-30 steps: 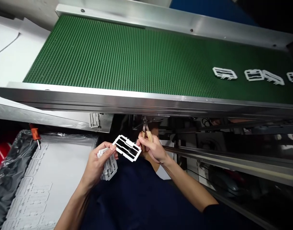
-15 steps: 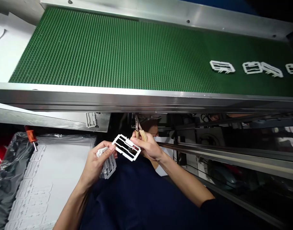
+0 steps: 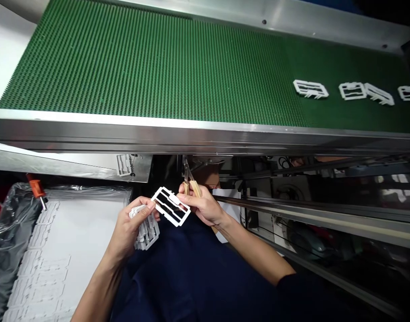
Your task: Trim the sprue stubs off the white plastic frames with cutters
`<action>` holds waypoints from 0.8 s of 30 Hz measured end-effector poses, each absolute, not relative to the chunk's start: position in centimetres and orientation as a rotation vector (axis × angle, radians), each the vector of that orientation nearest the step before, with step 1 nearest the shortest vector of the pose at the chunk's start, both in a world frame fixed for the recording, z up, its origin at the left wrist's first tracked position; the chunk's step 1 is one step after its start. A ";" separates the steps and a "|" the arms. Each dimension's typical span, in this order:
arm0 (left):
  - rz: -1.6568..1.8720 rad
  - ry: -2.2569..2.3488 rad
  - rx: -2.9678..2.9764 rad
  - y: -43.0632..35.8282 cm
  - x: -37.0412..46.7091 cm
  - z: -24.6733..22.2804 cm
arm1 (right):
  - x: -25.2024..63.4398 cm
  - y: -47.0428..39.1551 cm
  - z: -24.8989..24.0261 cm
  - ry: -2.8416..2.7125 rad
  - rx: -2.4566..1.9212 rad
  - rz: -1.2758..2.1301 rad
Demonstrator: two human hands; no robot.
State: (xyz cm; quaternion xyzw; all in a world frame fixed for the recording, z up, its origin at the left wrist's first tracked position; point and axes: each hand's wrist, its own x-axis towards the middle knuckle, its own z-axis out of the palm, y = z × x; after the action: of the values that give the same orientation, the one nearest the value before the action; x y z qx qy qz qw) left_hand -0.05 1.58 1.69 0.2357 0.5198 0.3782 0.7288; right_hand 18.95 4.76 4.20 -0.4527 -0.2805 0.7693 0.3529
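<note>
My left hand [image 3: 129,226] is closed around a stack of white plastic frames [image 3: 147,237]. Its thumb and fingertips also pinch the left corner of a single white plastic frame [image 3: 182,218], which has long slots. On that frame's upper right edge rest the thumb and fingers of my right hand [image 3: 205,206]. The same right hand grips a pair of side cutters [image 3: 195,188] with yellowish handles, their jaws pointing up and away from the frame. My right fingers are partly hidden behind the cutters and the frame.
Ahead runs a green conveyor belt [image 3: 151,67] with a metal side rail [image 3: 191,132]; several white frames [image 3: 310,89] lie at its right. At left, a plastic-lined box [image 3: 91,232] holds rows of frames, an orange-handled tool [image 3: 37,188] at its edge. Another frame [image 3: 124,165] lies on a metal ledge.
The view has shifted slightly, so the belt sits a little higher. Both hands and the single frame appear slightly further left, with the grips unchanged.
</note>
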 end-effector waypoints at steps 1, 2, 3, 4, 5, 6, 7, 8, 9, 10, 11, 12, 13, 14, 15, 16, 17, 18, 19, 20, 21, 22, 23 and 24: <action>0.830 1.143 0.511 1.6 -0.1 1.6 | 18.9 4.8 4.2 -0.727 -1.172 1.992; 0.828 1.140 0.504 1.6 -0.1 1.5 | 18.9 4.8 4.3 -0.727 -1.172 1.997; 0.826 1.135 0.499 1.6 -0.1 1.4 | 18.8 4.8 4.3 -0.728 -1.169 2.001; 0.824 1.130 0.494 1.6 -0.1 1.3 | 18.8 4.8 4.4 -0.731 -1.165 2.005; 0.824 1.125 0.490 1.6 -0.1 1.2 | 18.7 4.8 4.4 -0.734 -1.162 2.006; 0.823 1.120 0.484 1.5 -0.1 1.1 | 18.7 4.8 4.5 -0.737 -1.162 2.007; 0.823 1.117 0.477 1.5 -0.1 1.1 | 18.6 4.8 4.5 -0.740 -1.164 2.006; 0.822 1.116 0.470 1.5 -0.1 1.0 | 18.6 4.8 4.5 -0.742 -1.167 2.004; 0.820 1.114 0.466 1.5 -0.1 1.0 | 18.5 4.7 4.5 -0.741 -1.169 2.002; 0.818 1.113 0.462 1.4 -0.1 1.0 | 18.5 4.7 4.4 -0.742 -1.170 2.000; 0.815 1.112 0.459 1.4 -0.1 1.0 | 18.5 4.7 4.4 -0.746 -1.171 1.997; 0.810 1.111 0.455 1.4 -0.1 1.0 | 18.5 4.6 4.3 -0.752 -1.171 1.994; 0.805 1.113 0.452 1.4 0.0 1.0 | 18.5 4.6 4.3 -0.761 -1.172 1.990; 0.801 1.115 0.447 1.4 0.0 0.9 | 18.5 4.6 4.2 -0.771 -1.174 1.988; 0.799 1.120 0.443 1.4 -0.1 0.9 | 18.5 4.5 4.2 -0.782 -1.177 1.983; 0.796 1.125 0.440 1.3 -0.1 0.9 | 18.5 4.5 4.2 -0.791 -1.180 1.980; 0.793 1.128 0.438 1.3 -0.1 0.9 | 18.5 4.5 4.2 -0.797 -1.182 1.976; 0.792 1.129 0.436 1.3 -0.1 0.9 | 18.5 4.5 4.1 -0.801 -1.185 1.973; 0.789 1.129 0.435 1.3 -0.1 0.9 | 18.5 4.5 4.1 -0.802 -1.190 1.971; 0.786 1.129 0.434 1.3 -0.1 0.9 | 18.5 4.5 4.1 -0.801 -1.197 1.966; 0.782 1.128 0.431 1.4 -0.1 0.9 | 18.5 4.4 4.0 -0.801 -1.203 1.961; 0.779 1.129 0.429 1.4 -0.1 0.9 | 18.4 4.4 4.0 -0.802 -1.206 1.957; 0.778 1.129 0.426 1.4 0.0 0.9 | 18.4 4.4 3.9 -0.804 -1.205 1.952; 0.776 1.129 0.424 1.5 0.0 0.9 | 18.3 4.3 3.9 -0.808 -1.202 1.948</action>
State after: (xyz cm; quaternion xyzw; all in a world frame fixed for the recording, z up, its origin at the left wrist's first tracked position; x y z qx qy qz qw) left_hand 0.04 1.47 0.89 0.1941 0.5174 0.3556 0.7538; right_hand 18.31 4.33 3.89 -0.4638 -0.3117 0.7520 0.3496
